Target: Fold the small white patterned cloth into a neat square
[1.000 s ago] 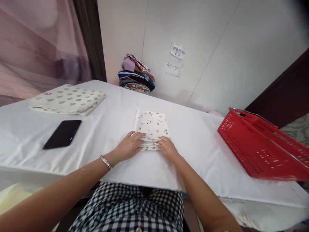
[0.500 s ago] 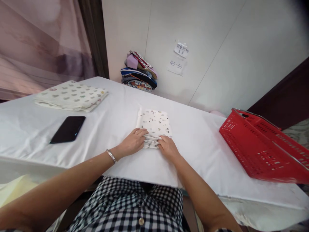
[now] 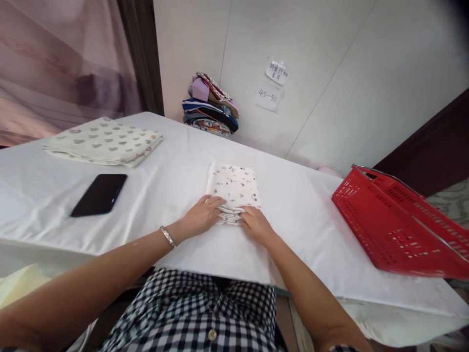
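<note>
Folded cloth (image 3: 234, 188), white with small scattered grey and dark leaf-like prints, lying flat near the middle of a white-covered table (image 3: 300, 215); several layers showing at its near edge. Left hand (image 3: 201, 216) resting palm down at the near left corner, fingers curled over the layered edge. Right hand (image 3: 256, 225) at the near right corner, fingertips pressed against the same edge; cannot tell whether either hand pinches the layers or only touches them. One silver bracelet (image 3: 167, 237) on the left wrist.

One black phone (image 3: 98, 194) face up, well to the left. One larger folded patterned cloth (image 3: 102, 142) beyond it. One stack of colourful folded fabrics (image 3: 210, 110) against the wall. One red plastic basket (image 3: 399, 220) at the right, tilted. Two paper notes (image 3: 273, 85) on the wall; lower one reading "45-50", upper handwriting too small to read.
</note>
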Action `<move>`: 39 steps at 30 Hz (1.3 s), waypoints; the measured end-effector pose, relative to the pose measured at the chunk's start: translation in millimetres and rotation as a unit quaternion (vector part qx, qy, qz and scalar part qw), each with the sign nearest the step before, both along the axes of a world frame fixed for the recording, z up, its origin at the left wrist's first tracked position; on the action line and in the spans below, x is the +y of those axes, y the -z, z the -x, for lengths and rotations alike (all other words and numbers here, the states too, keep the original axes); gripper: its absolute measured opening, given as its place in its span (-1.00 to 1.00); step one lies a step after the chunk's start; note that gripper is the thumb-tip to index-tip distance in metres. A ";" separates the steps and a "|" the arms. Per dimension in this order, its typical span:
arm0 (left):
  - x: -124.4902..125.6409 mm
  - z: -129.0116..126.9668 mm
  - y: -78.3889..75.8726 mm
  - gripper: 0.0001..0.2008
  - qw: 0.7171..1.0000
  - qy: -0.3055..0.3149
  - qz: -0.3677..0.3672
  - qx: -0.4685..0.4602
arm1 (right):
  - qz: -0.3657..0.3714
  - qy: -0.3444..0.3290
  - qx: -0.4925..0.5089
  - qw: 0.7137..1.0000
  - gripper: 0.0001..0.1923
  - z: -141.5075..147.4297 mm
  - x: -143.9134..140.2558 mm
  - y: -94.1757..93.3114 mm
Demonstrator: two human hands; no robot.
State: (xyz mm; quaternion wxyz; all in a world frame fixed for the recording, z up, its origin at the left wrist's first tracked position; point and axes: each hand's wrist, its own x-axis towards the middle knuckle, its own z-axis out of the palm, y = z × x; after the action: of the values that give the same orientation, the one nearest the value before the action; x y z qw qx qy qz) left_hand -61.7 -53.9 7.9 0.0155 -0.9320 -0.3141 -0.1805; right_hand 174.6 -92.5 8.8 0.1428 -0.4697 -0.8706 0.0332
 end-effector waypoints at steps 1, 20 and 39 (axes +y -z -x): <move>0.8 -0.7 1.1 -0.78 1.000 0.001 -0.006 0.004 | 0.003 -0.004 -0.004 1.000 -0.81 0.1 -0.4 -1.4; 7.5 5.9 -14.8 -0.76 0.983 0.035 0.140 -0.114 | -0.133 0.086 -0.067 0.985 -0.86 31.4 0.7 16.9; 80.6 -17.4 -6.7 -0.67 0.971 -0.153 0.182 -0.012 | -0.221 -0.041 0.002 0.974 -0.82 45.1 -8.0 13.7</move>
State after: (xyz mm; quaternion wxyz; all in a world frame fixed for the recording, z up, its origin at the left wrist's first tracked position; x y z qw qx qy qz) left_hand -44.3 26.7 14.7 -0.1312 -0.8577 -0.4805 -0.1273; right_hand 129.5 -100.5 -5.0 0.2435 -0.3899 -0.8747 -0.1533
